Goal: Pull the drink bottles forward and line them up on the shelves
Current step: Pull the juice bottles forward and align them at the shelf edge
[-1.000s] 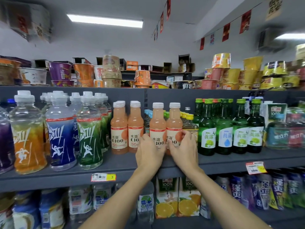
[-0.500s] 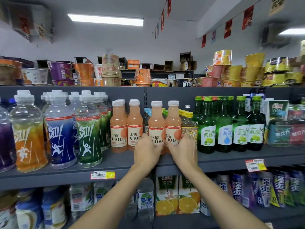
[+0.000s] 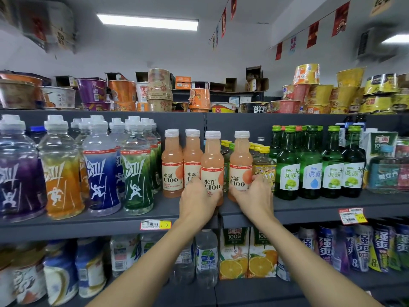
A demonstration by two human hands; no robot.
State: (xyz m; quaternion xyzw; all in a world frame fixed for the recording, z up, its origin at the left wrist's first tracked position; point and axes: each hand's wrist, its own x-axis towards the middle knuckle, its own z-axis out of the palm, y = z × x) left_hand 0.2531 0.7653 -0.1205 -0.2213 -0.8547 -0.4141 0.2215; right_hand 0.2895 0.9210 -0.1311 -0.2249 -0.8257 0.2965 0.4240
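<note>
On the grey middle shelf (image 3: pixel 88 222) stand several peach C100 drink bottles with white caps. My left hand (image 3: pixel 197 202) grips the lower part of one C100 bottle (image 3: pixel 212 160). My right hand (image 3: pixel 254 198) grips the C100 bottle (image 3: pixel 240 160) beside it on the right. Both held bottles stand upright, nearer the shelf's front than the two C100 bottles (image 3: pixel 172 165) to their left. Small yellow-capped bottles (image 3: pixel 263 160) show behind and to the right of the held pair.
Large sports drink bottles (image 3: pixel 99 169) fill the shelf's left part; green glass bottles (image 3: pixel 312 165) stand to the right. Instant noodle cups (image 3: pixel 124 91) line the top shelf. Juice cartons (image 3: pixel 247 253) and water bottles (image 3: pixel 205 258) sit on the shelf below.
Both hands have kept hold of the same two C100 bottles, which have come slightly forward. The bottles now stand a little further apart.
</note>
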